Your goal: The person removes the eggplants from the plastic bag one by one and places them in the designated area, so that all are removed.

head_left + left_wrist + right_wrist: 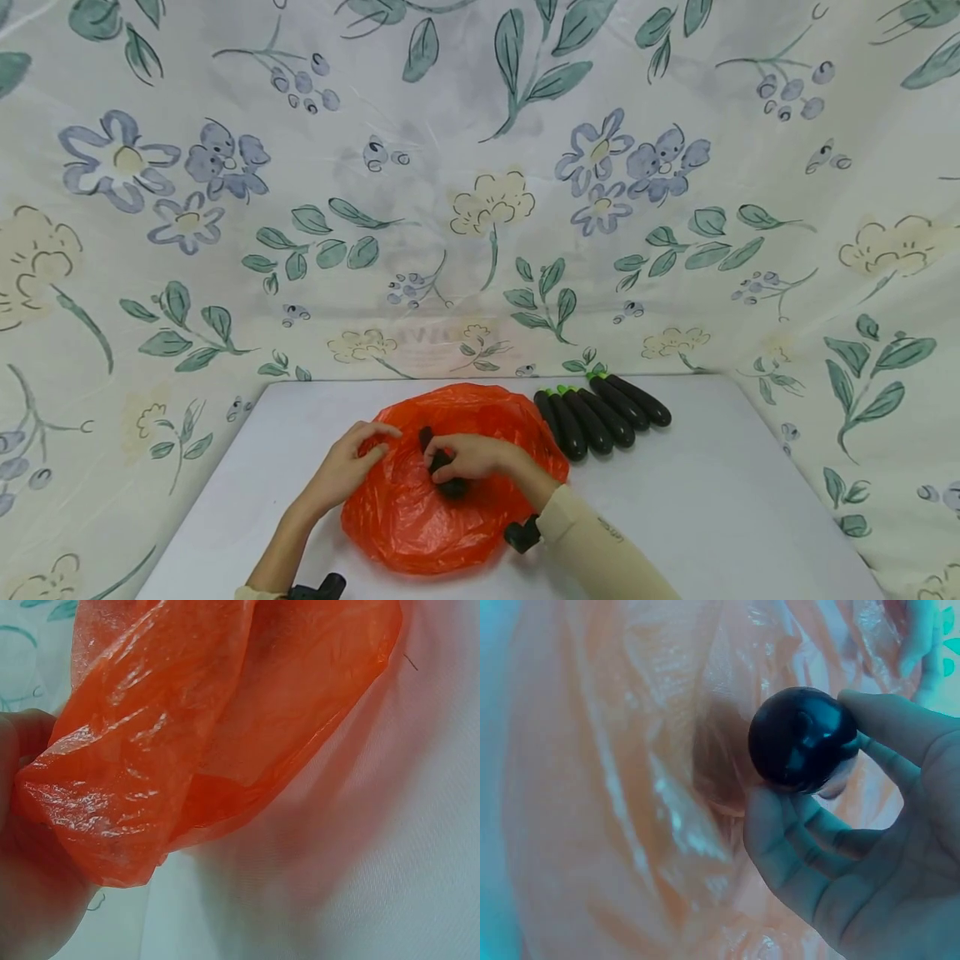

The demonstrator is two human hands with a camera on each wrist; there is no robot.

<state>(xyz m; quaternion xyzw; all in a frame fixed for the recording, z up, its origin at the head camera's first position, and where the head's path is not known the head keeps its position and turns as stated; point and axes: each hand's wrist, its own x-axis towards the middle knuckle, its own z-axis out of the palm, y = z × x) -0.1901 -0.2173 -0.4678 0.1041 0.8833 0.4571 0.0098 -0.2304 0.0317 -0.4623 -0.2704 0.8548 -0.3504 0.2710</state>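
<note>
A red plastic bag [405,533] lies spread wide on the white table. My right hand [476,457] holds a dark eggplant [452,486] over the middle of the bag, thumb and fingers curled round it. In the right wrist view the glossy rounded end of the eggplant [799,739] faces the camera, with the bag's crumpled film behind. At the bag's left rim, my left hand [348,467] holds the plastic between thumb and fingers. The left wrist view has a fold of the bag [150,765] covering most of those fingers.
Several more eggplants [621,406] with green stem ends lie side by side behind the bag, to its right. A floral-patterned sheet [420,183] rises behind and beside the white table [712,500]. Black wrist devices [522,533] sit at both wrists.
</note>
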